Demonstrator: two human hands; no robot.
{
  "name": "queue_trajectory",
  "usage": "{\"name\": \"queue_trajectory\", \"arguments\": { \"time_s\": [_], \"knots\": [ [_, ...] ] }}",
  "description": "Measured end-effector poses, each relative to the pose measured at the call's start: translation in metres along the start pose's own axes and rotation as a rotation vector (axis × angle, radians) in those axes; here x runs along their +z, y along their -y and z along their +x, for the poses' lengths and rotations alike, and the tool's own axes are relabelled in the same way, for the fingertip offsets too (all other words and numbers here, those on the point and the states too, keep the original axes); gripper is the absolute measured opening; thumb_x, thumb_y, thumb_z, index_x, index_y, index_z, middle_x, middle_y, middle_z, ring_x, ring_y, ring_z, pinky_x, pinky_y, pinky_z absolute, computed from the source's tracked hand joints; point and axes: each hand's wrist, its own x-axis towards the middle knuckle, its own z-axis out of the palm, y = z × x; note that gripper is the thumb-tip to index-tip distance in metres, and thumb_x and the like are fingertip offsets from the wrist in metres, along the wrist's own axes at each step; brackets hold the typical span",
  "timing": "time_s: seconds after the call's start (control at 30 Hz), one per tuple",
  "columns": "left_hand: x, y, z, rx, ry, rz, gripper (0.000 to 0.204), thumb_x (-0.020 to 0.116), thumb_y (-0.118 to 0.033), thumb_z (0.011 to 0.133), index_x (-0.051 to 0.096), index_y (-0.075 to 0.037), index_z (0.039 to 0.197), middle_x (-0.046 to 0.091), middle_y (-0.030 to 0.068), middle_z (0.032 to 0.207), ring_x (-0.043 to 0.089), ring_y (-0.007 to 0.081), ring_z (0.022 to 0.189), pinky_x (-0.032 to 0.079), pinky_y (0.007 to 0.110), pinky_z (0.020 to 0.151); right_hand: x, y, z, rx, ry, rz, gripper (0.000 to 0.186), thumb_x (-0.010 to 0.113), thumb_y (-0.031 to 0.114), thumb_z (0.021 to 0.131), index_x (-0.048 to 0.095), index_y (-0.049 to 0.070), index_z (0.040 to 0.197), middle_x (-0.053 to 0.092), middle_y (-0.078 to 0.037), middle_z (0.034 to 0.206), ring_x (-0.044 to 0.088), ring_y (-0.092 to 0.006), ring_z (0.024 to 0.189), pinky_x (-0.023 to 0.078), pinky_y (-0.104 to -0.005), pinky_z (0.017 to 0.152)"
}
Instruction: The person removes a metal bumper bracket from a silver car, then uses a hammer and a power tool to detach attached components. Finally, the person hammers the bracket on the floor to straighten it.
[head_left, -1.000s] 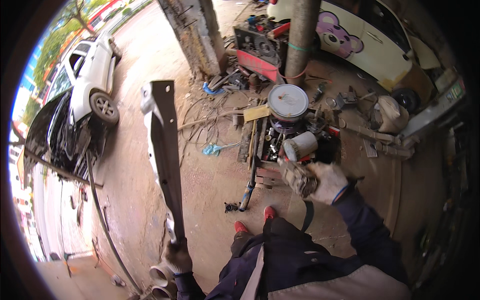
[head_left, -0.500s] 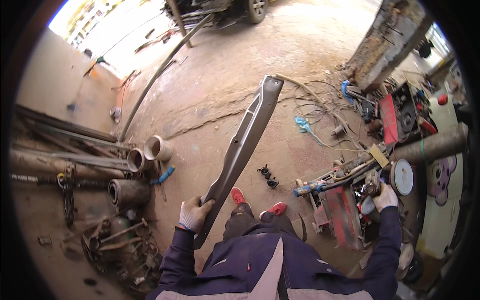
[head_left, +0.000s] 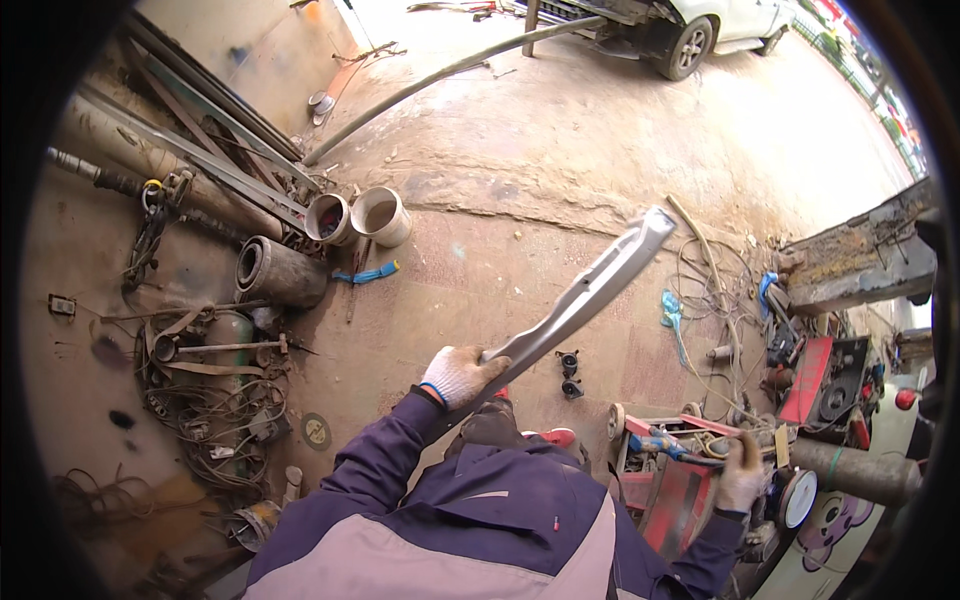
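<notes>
A long grey sheet-metal car body rail (head_left: pixel 592 303) slants across the middle, its far end raised to the right. My left hand (head_left: pixel 464 376), in a whitish work glove, is closed round its near part. The lower end passes in front of my jacket. At the right, my gloved right hand (head_left: pixel 741 478) is over a red floor jack (head_left: pixel 683 505), its fingers pointing upward and apart. I see nothing held in it. Beside that hand lie a blue-wrapped bar (head_left: pixel 655 446) and a round white disc (head_left: pixel 798 498).
Two buckets (head_left: pixel 381 217), a thick pipe piece (head_left: pixel 283 272) and tangled cables (head_left: pixel 213 405) lie at the left. Dark goggles (head_left: pixel 570 373) are on the floor by my feet. Hoses (head_left: pixel 712 260) and a concrete post (head_left: pixel 860 255) stand at the right; a white vehicle (head_left: pixel 735 22) is beyond.
The view has swung right. My left hand still holds the rail, which now slants further right. My right hand has come away from a grey-brown tool it was touching.
</notes>
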Motion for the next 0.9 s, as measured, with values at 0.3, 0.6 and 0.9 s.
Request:
{"name": "queue_trajectory", "arguments": {
  "time_s": [0.3, 0.6, 0.9],
  "knots": [
    [-0.079, -0.025, 0.041, 0.317, 0.153, 0.148, 0.073, 0.061, -0.071, 0.097, 0.079, -0.002, 0.114, 0.077, 0.0284, 0.098, 0.076, 0.0452, 0.096, 0.059, 0.048, 0.089, 0.274, 0.179, 0.049, 0.248, 0.538, 1.226, 0.069, 0.065, 0.053, 0.107, 0.053, 0.001, 0.15, 0.07, -0.019, 0.129, 0.07, -0.0347, 0.114, 0.057, -0.0506, 0.103],
    [-0.146, 0.025, 0.076, 0.296, -0.074, 0.16, 0.065, 0.069, -0.062, 0.095, 0.075, -0.005, 0.125, 0.078, 0.0221, 0.109, 0.074, 0.0398, 0.106, 0.058, 0.047, 0.095, 0.383, 0.275, 0.07, 0.667, 0.626, 1.411, 0.056, 0.066, 0.045, 0.106, 0.061, -0.003, 0.136, 0.071, -0.023, 0.118, 0.069, -0.0417, 0.116, 0.055, -0.0563, 0.108],
    [-0.221, 0.078, 0.172, 0.397, -0.665, 0.443, 0.099, 0.099, -0.042, 0.068, 0.055, -0.005, 0.148, 0.062, 0.0213, 0.144, 0.057, 0.0413, 0.137, 0.042, 0.055, 0.119, 0.508, 0.36, 0.214, 0.728, 0.449, 1.374, 0.045, 0.065, 0.045, 0.109, 0.062, 0.003, 0.125, 0.072, -0.016, 0.111, 0.073, -0.0338, 0.106, 0.061, -0.0523, 0.097]
  ]
}}
